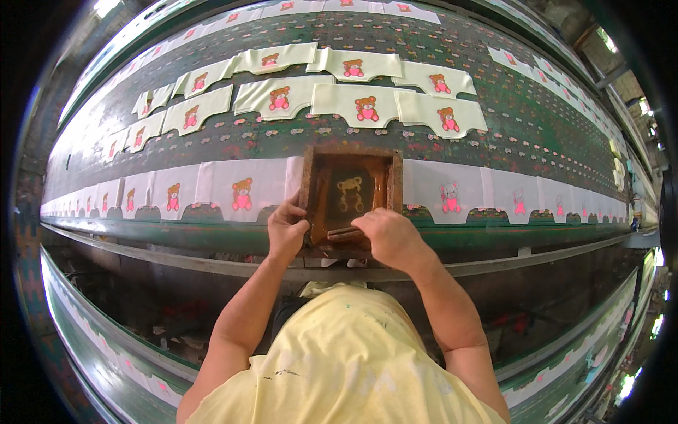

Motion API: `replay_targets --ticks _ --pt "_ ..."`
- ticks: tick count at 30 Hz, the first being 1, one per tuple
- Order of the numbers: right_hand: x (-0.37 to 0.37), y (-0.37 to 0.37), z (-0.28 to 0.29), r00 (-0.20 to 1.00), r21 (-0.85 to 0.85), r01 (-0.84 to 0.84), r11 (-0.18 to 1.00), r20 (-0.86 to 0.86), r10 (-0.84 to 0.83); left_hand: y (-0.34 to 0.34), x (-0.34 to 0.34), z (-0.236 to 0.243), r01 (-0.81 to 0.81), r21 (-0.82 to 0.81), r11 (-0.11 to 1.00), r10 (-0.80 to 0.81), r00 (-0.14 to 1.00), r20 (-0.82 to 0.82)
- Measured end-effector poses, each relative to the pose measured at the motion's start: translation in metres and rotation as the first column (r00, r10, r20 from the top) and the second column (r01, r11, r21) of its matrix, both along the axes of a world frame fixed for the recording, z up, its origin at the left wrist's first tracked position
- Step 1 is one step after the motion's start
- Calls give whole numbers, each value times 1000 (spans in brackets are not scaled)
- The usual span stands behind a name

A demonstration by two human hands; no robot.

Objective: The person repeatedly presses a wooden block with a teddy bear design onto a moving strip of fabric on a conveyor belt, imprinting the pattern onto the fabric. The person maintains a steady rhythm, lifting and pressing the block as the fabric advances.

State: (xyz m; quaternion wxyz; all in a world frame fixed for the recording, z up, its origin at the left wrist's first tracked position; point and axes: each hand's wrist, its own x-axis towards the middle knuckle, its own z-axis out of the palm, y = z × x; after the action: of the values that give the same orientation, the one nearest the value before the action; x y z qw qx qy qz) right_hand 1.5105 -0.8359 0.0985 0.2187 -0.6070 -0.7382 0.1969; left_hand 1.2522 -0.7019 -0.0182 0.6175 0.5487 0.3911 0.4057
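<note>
Screen-printing frame (306, 177), one, wooden, near-square, brown-stained inside, set on the near row of white cloth panels, directly ahead of the person; its mesh (363, 181) carries a pale teddy-bear stencil (349, 194). Squeegee (344, 233), one, brown, bar-shaped, lying across the near end inside the frame. Left hand (287, 227), bare, fingers bent and gripping the frame's left side near its front corner. Right hand (390, 239), bare, closed on the right end of the squeegee, its wrist passing over the frame's near right corner. White cloth panel (224, 185), left of the frame, with a finished brown bear holding a pink heart; similar panels run on to the left in line. White cloth panel (434, 179), right of the frame, bearing a pink heart and a grey-toned bear without the brown; further panels to its right show pink and grey marks, too small to read fully. Cream garment pieces (332, 106), two adjoining rows beyond the frame, each with a brown bear and pink heart. Printing table (487, 162), long, dark green, dotted with small pale marks, edged on the person's side by a metal rail (466, 270). Shirt (353, 353), yellow, dark-spotted, worn by the person.
</note>
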Motion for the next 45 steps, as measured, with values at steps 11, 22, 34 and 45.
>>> replay_targets --ticks 11,22,34,45 --pt "45 95 -14 982 80 185 980 8 -186 29 -5 62 441 591 676 137 712 -688" --pt "31 97 -12 978 64 171 983 108 -177 47 -3 66 638 520 569 63 596 -801" --pt "-29 9 -9 972 74 158 985 163 -168 39 -9 64 594 550 587 111 614 -782" --pt "-48 -28 -18 913 195 406 893 -49 -404 1 3 10 97 288 953 4 944 -329"
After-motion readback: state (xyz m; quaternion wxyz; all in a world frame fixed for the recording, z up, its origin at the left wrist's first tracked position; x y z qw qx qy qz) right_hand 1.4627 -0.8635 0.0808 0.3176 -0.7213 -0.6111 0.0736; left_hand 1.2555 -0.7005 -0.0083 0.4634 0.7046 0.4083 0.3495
